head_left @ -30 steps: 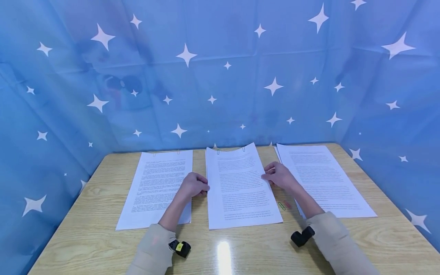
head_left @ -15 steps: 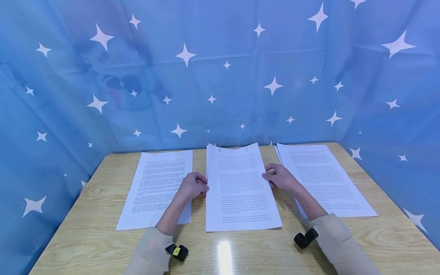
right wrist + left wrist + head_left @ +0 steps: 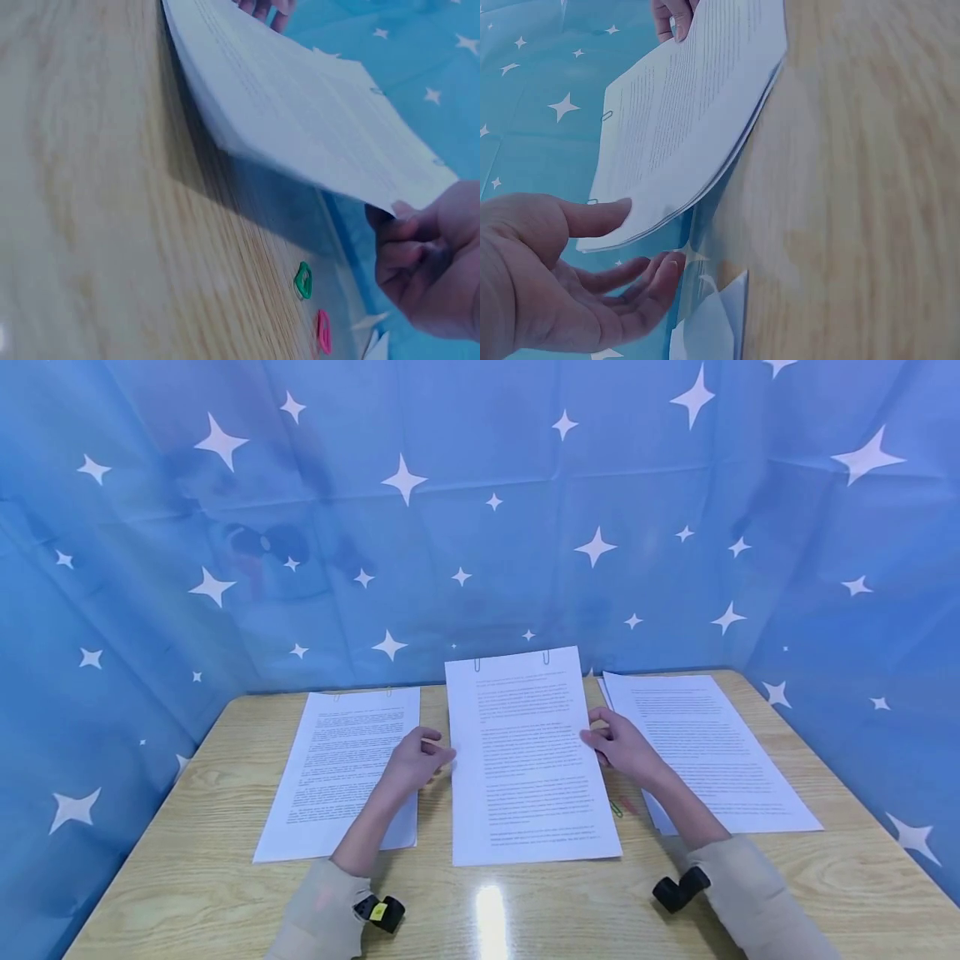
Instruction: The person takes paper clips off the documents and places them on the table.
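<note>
A clipped stack of printed paper (image 3: pixel 525 760) stands raised at its far end in the middle of the table, two paper clips along its top edge. My right hand (image 3: pixel 431 259) pinches the stack's right edge between thumb and fingers. At the left edge, my left hand (image 3: pixel 592 277) has its thumb over the top sheet, while its fingers lie spread below with a gap under the paper. In the head view the left hand (image 3: pixel 412 760) reaches to the stack from over the left pile, and the right hand (image 3: pixel 622 747) is near the right pile.
A left paper pile (image 3: pixel 345 777) with two clips and a right paper pile (image 3: pixel 705 752) lie on the wooden table (image 3: pixel 187 893). Loose green paper clip (image 3: pixel 303 280) and pink paper clip (image 3: pixel 323 331) lie between the middle and right piles. A starry blue curtain (image 3: pixel 480 527) hangs behind.
The middle stack's far end has risen and its top edge has straightened. The left hand's fingers have spread from its edge; the right hand has moved slightly up and right with the paper.
</note>
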The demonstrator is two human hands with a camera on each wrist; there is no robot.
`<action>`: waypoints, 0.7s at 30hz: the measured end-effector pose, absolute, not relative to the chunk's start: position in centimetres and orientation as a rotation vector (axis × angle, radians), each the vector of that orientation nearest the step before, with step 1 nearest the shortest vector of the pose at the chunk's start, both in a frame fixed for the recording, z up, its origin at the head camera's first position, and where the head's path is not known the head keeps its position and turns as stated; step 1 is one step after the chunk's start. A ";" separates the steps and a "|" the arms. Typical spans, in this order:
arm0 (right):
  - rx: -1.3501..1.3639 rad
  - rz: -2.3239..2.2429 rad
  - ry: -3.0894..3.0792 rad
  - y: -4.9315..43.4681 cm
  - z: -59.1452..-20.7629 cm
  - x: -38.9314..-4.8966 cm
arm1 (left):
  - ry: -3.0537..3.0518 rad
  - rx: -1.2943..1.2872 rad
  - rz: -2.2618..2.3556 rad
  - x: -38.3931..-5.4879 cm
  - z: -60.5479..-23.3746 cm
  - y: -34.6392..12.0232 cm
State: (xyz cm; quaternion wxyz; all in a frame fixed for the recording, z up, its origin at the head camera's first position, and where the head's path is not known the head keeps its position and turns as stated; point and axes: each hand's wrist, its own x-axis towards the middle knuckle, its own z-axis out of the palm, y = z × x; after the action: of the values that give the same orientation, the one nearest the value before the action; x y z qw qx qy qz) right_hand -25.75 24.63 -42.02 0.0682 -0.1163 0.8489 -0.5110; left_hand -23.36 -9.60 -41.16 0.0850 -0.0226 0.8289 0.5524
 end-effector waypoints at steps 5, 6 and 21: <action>-0.347 -1.590 2.515 24.6 -41.9 -25.4 | 2.419 -0.010 1.733 -23.7 -40.9 -9.5; -0.357 -1.599 2.503 24.6 -41.9 -25.4 | 2.409 -0.004 1.755 -23.7 -40.8 -9.5; -0.476 -1.685 2.433 23.8 -40.7 -23.9 | 2.410 0.165 1.810 -22.6 -39.8 -10.8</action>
State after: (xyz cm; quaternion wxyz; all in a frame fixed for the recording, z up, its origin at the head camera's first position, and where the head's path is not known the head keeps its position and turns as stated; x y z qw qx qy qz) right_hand -23.85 23.84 -40.66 0.0721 -0.1584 0.8096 -0.5606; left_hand -22.58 -10.76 -39.76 0.0617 0.0545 0.7969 0.5985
